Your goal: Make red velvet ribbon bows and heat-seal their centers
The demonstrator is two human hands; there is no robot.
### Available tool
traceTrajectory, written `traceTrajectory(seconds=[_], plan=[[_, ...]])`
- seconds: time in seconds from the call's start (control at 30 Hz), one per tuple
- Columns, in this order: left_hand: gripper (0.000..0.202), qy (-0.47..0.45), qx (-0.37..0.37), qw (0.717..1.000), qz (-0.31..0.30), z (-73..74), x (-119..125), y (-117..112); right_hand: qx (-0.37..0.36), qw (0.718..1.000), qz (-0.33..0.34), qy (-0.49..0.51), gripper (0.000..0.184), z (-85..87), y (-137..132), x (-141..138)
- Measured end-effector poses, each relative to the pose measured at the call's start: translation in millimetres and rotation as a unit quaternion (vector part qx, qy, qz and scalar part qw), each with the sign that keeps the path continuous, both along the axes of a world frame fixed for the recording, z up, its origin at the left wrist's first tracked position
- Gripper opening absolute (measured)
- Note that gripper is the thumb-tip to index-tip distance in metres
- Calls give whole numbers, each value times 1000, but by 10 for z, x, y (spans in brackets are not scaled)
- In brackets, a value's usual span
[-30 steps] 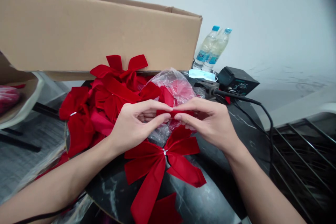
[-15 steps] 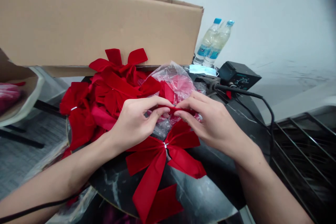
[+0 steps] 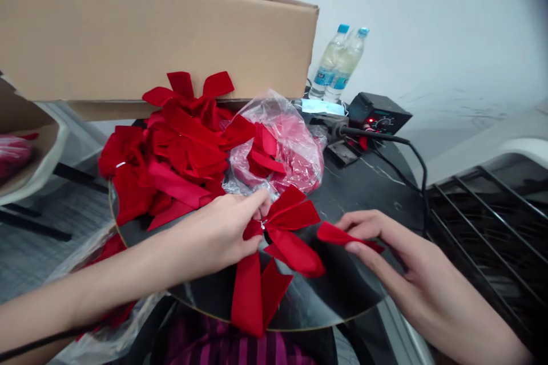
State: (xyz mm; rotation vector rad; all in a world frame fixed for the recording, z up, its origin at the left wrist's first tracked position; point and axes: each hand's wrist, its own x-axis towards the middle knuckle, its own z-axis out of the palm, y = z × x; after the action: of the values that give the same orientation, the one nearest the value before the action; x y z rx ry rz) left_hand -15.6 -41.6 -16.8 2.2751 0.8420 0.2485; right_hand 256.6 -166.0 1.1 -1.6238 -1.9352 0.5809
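Note:
A red velvet bow [image 3: 278, 234] lies on the round dark marble table [image 3: 363, 182], its tails hanging over the near edge. My left hand [image 3: 222, 231] rests over the bow's left loops, fingers closed at its wired centre. My right hand [image 3: 385, 251] pinches a small strip of red ribbon [image 3: 342, 235] between thumb and fingers, just right of the bow.
A heap of red bows [image 3: 171, 154] and a clear plastic bag [image 3: 282, 148] of ribbon pieces sit behind. A big cardboard box [image 3: 158, 40] stands at the back. Two water bottles [image 3: 338, 63], a soldering station [image 3: 379, 117] with its cable, and a wire rack [image 3: 492, 222] are on the right.
Both hands had pinched the small ribbon strip together above the bow. They have parted: the left dropped onto the bow, the right carried the strip down to the right.

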Motion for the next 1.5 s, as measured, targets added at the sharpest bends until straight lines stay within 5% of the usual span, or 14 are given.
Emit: traceTrajectory(seconds=[0.07, 0.17, 0.33, 0.53, 0.73, 0.8, 0.9, 1.0, 1.07, 1.13, 1.2, 1.27, 1.4, 1.5], plan=[[26, -47, -164, 985, 4, 118, 18, 54, 42, 997, -47, 37, 6, -66, -93, 85], [18, -123, -376, 917, 46, 242, 36, 106, 88, 982, -114, 123, 7, -91, -193, 140], [26, -224, -540, 797, 153, 228, 116, 97, -10, 979, -88, 181, 11, -70, -189, -113], [25, -217, -482, 831, 176, 182, 233, 74, -100, 919, -43, 380, 18, -267, 71, -540], [80, -134, -532, 821, 155, 223, 132, 113, -48, 852, -86, 514, 15, -462, 274, -622], [77, -84, -528, 840, 95, 309, -11, 140, -46, 864, -94, 493, 15, -392, 291, -538], [49, 1, -407, 913, 1, 511, -211, 148, -63, 908, -59, 410, 18, -142, 357, -372], [16, -161, -167, 969, 90, 682, -207, 125, -73, 955, 42, 285, 19, 171, 496, -266], [66, -195, -60, 976, 77, 707, -88, 126, -58, 971, 117, 202, 16, 345, 584, -242], [72, -163, -56, 985, -4, 650, 43, 158, -33, 973, 167, 157, 13, 453, 621, -221], [53, -156, -98, 983, -8, 537, 125, 204, 9, 976, 152, 154, 12, 482, 602, -171], [50, -212, -157, 962, 65, 405, 145, 230, 43, 980, 105, 161, 13, 431, 560, -97], [52, -352, -267, 884, 153, 196, 114, 180, -16, 983, 111, 142, 17, 198, 567, -32], [59, -351, -301, 871, 166, 161, 71, 131, -24, 984, 101, 147, 22, 87, 666, -84]])
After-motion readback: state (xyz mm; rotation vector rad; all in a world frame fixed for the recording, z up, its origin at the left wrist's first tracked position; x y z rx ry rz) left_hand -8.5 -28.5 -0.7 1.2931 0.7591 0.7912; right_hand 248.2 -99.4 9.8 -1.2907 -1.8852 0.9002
